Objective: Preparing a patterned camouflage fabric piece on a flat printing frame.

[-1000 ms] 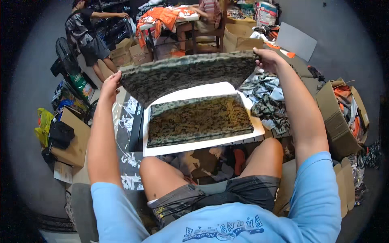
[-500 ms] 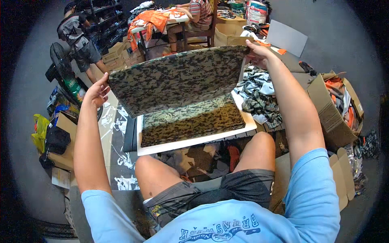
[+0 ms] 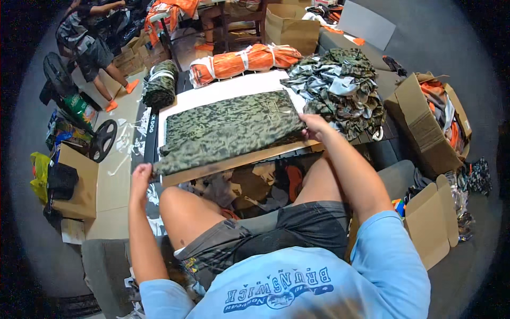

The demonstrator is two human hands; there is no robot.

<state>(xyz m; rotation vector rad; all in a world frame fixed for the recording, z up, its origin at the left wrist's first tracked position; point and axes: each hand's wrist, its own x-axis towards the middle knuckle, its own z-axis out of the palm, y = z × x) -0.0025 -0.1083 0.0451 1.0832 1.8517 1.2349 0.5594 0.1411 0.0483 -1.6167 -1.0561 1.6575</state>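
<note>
A green-brown camouflage fabric panel (image 3: 228, 119) lies on a white board (image 3: 218, 87) in front of me, its near edge blurred by motion. At the near left corner, my left hand (image 3: 142, 174) is closed, pinching the fabric. My right hand (image 3: 314, 127) grips the right edge near the front, thumb on top and fingers partly hidden. Just right of the board is a crumpled heap of camouflage and white cloth (image 3: 345, 95). Behind the board rests a tied orange bundle (image 3: 244, 63), and a rolled camouflage bundle (image 3: 160, 84) sits at the far left corner.
An open cardboard box (image 3: 427, 127) of orange and grey cloth stands at right. On the left are a fan (image 3: 61, 80) and another box (image 3: 74, 181). One person (image 3: 87, 42) stands at the far left; another's legs show behind a far table. Cloth scraps lie below the board.
Both hands have come down and nearer, lowering the raised camouflage fabric onto the board. The bundles behind it are now visible. The person at the far left has straightened up.
</note>
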